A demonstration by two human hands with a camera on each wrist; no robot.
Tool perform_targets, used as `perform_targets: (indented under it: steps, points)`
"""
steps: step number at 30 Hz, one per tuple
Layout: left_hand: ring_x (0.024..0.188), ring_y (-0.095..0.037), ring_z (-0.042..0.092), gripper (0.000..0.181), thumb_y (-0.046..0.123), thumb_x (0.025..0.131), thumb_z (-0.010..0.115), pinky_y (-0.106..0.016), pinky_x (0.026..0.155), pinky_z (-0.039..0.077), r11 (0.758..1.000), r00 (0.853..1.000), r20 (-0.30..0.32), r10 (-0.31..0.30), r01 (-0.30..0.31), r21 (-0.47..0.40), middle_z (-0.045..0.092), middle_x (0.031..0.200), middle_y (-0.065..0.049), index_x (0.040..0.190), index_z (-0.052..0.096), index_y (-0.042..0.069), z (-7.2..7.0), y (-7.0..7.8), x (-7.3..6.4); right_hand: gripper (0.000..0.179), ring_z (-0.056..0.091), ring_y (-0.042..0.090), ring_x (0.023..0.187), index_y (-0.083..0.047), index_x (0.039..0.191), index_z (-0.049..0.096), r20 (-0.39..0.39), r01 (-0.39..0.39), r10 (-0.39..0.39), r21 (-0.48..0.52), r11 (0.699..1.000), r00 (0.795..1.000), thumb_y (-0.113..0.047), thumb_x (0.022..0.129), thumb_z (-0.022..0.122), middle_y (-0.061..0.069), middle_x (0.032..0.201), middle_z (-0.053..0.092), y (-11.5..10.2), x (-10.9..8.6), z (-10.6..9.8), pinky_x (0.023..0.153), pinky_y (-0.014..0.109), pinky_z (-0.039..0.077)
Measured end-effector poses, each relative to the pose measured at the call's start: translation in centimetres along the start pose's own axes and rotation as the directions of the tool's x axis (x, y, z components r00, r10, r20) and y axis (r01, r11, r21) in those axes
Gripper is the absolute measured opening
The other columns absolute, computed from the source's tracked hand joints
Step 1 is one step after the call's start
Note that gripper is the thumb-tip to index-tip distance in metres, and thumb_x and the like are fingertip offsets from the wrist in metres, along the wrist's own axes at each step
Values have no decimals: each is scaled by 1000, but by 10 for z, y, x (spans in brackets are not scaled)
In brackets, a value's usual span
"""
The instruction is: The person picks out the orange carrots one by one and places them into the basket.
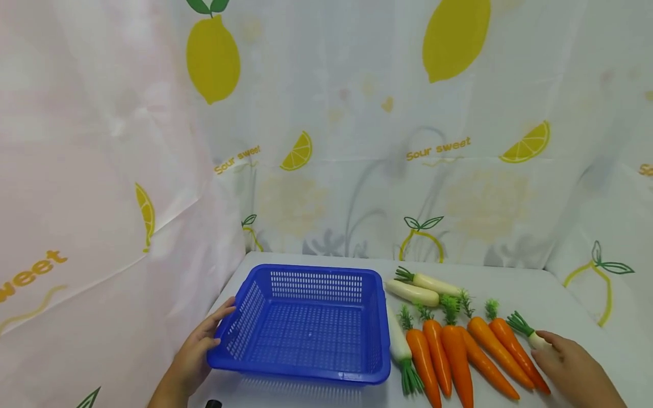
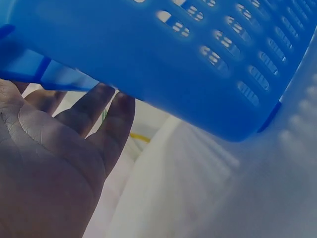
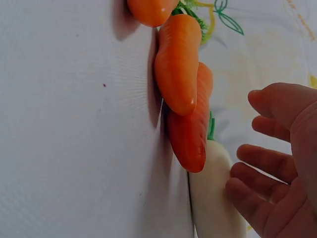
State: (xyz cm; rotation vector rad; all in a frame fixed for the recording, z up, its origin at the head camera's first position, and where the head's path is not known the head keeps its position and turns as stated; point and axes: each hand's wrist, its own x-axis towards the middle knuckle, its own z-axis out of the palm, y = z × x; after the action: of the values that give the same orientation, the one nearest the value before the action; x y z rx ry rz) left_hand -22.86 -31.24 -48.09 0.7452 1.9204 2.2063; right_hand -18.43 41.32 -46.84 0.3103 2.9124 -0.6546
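A blue plastic basket [image 1: 311, 374] with slotted walls stands left of centre. My left hand [image 1: 193, 356] is at its left rim, fingertips touching it. In the left wrist view, the fingers [image 2: 119, 119] stretch out to the edge of the basket wall [image 2: 163, 79]. At the far right, my right hand [image 1: 576, 368] is over a white radish [image 1: 538, 340] with green stalks, partly hiding it. Seen from the right wrist, the fingers [image 3: 262, 178] spread loosely beside that radish [image 3: 213, 193], thumb apart. A dark orange carrot [image 3: 188, 139] lies alongside.
Several orange carrots [image 1: 456, 357] with green tops lie in a row between basket and right hand. One white radish [image 1: 399, 334] is along the basket's right side; two more radishes [image 1: 415, 293] lie behind. A lemon-print curtain [image 1: 326, 198] encloses the white table [image 1: 530, 283]. A small black object [image 1: 213, 403] shows at the front.
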Motion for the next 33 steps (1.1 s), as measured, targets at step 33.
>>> perform_targets:
  steps: [33]
  points:
    - [146, 8, 24, 75, -3, 94, 29, -19, 110, 41, 998, 999, -9, -54, 54, 19, -16, 176, 10, 166, 12, 4, 7, -14, 0, 59, 68, 43, 112, 11, 142, 53, 60, 136, -144, 121, 983, 988, -27, 99, 69, 39, 137, 57, 6, 10, 31, 88, 55, 59]
